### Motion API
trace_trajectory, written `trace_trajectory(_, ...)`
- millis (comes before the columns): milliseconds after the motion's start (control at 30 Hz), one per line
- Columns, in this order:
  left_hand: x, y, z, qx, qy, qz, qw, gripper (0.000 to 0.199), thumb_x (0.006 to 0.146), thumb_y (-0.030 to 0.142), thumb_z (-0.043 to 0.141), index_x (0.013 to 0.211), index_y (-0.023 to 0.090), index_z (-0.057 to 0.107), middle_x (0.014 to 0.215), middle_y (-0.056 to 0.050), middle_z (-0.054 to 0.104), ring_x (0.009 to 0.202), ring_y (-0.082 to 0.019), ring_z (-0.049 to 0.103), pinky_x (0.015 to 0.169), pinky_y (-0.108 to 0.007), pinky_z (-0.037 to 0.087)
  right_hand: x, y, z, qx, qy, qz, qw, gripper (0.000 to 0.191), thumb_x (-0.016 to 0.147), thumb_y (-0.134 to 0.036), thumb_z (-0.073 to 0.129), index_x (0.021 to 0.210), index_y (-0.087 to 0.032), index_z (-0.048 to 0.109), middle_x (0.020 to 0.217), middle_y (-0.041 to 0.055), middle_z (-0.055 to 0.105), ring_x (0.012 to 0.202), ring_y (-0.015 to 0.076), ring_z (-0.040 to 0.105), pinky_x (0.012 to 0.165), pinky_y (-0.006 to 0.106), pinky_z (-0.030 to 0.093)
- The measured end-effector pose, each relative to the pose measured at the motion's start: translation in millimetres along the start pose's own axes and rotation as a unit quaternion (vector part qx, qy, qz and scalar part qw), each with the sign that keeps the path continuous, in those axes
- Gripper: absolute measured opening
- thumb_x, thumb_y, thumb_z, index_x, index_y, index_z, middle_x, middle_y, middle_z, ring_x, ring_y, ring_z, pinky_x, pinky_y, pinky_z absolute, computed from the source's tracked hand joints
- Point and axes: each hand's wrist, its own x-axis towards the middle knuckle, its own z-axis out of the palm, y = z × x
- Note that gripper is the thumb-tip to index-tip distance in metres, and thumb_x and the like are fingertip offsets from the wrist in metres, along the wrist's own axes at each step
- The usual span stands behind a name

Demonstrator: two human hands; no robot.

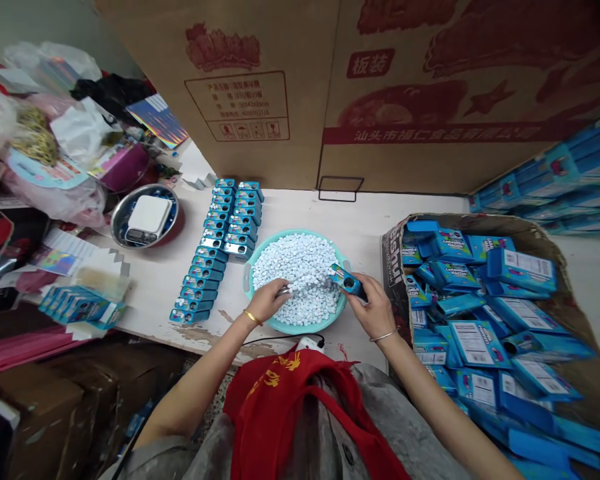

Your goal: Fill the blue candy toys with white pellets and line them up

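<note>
My left hand (pixel 266 301) sits over a teal plastic basin (pixel 300 328) heaped with small pale blue-white candies (pixel 300 273). It grips a small metal scoop (pixel 283 291) whose tip rests among the candies. My right hand (pixel 375 308) holds a small blue candy pack (pixel 347 281) tilted above the basin's right side, with its round opening showing. Two rows of similar blue packs (pixel 219 250) stand on the table to the left of the basin.
A white table (pixel 350 223) carries everything. A steel bowl holds a digital scale (pixel 147 217) at left, beside bags and clutter. An open carton of blue packs (pixel 485 327) stands at right. Large cardboard cartons (pixel 260 87) form the back wall.
</note>
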Motion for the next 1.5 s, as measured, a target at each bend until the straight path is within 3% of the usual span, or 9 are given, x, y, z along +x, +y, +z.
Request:
trace_trajectory(300,-3,83,-83.5,0.185,-0.104,0.107,0.971,0.023,0.088,0.027,0.054,0.109,0.018,0.057,0.106,-0.007,0.065,0.096,-0.02,0.061,0.082,-0.032,0.047,4,-13,12,-0.002,-0.043,-0.081,0.996,0.041,0.084,-0.019,0.051,0.125,-0.02,0.051,0.115,0.0107,0.063,0.109,0.0267,0.056,0.094,0.046,0.049)
trace_trajectory(500,3,156,-100.1,0.391,-0.17,0.069,0.902,0.018,0.089,0.018,0.047,0.1,0.016,0.061,0.099,-0.01,0.064,0.085,-0.023,0.064,0.07,-0.033,0.048,2,-22,22,0.016,-0.063,-0.081,0.995,0.043,0.084,-0.017,0.051,0.127,-0.021,0.05,0.117,0.0104,0.062,0.109,0.0268,0.056,0.094,0.047,0.049)
trace_trajectory(600,-1,175,-103.5,0.403,-0.163,0.062,0.898,0.022,0.091,0.012,0.041,0.097,0.015,0.061,0.093,-0.011,0.063,0.082,-0.022,0.064,0.069,-0.032,0.048,0,-21,24,0.029,-0.065,-0.078,0.994,0.044,0.084,-0.018,0.05,0.128,-0.022,0.05,0.118,0.0101,0.062,0.111,0.0266,0.056,0.096,0.048,0.048)
trace_trajectory(700,-9,161,-108.1,0.387,-0.112,0.037,0.914,0.019,0.092,0.014,0.042,0.099,0.017,0.059,0.094,-0.009,0.062,0.085,-0.021,0.063,0.07,-0.03,0.047,-1,-18,23,0.035,-0.057,-0.069,0.995,0.043,0.085,-0.018,0.05,0.127,-0.021,0.05,0.118,0.0104,0.062,0.112,0.0268,0.056,0.097,0.049,0.048)
trace_trajectory(833,-19,90,-97.1,0.381,-0.086,-0.074,0.917,0.018,0.091,0.019,0.044,0.105,0.019,0.056,0.102,-0.009,0.061,0.087,-0.021,0.064,0.07,-0.03,0.047,1,-14,15,0.055,-0.046,-0.03,0.997,0.036,0.086,-0.025,0.053,0.122,-0.02,0.053,0.116,0.0117,0.063,0.11,0.0266,0.057,0.096,0.045,0.047)
trace_trajectory(1000,-10,14,-24.2,0.281,-0.093,-0.128,0.947,0.021,0.092,0.02,0.042,0.109,0.019,0.054,0.111,-0.009,0.061,0.101,-0.022,0.061,0.08,-0.031,0.047,8,-10,4,0.12,-0.066,0.099,0.986,0.033,0.082,-0.043,0.061,0.103,-0.018,0.06,0.092,0.0064,0.067,0.083,0.021,0.062,0.077,0.035,0.052)
trace_trajectory(1200,27,11,43.5,0.151,-0.027,-0.113,0.982,0.029,0.09,0.02,0.046,0.119,0.019,0.051,0.125,-0.008,0.058,0.113,-0.021,0.056,0.093,-0.032,0.044,6,-9,6,0.176,-0.089,0.142,0.97,0.036,0.08,-0.047,0.062,0.1,-0.017,0.062,0.089,0.005,0.068,0.079,0.0189,0.062,0.073,0.032,0.052)
trace_trajectory(1333,20,2,30.5,0.103,-0.017,-0.083,0.991,0.03,0.091,0.028,0.05,0.12,0.021,0.051,0.121,-0.005,0.061,0.109,-0.018,0.058,0.093,-0.028,0.045,-2,-9,4,0.156,-0.051,0.151,0.975,0.041,0.079,-0.047,0.064,0.108,-0.017,0.06,0.098,0.0075,0.068,0.087,0.0215,0.063,0.08,0.036,0.052)
trace_trajectory(1500,-7,7,-17.4,0.031,0.002,0.0,1.0,0.028,0.089,0.032,0.053,0.115,0.02,0.054,0.107,-0.005,0.064,0.094,-0.017,0.061,0.085,-0.028,0.047,-5,-10,-1,0.095,-0.014,0.101,0.99,0.041,0.081,-0.044,0.062,0.112,-0.019,0.058,0.105,0.0098,0.067,0.096,0.025,0.064,0.086,0.042,0.051)
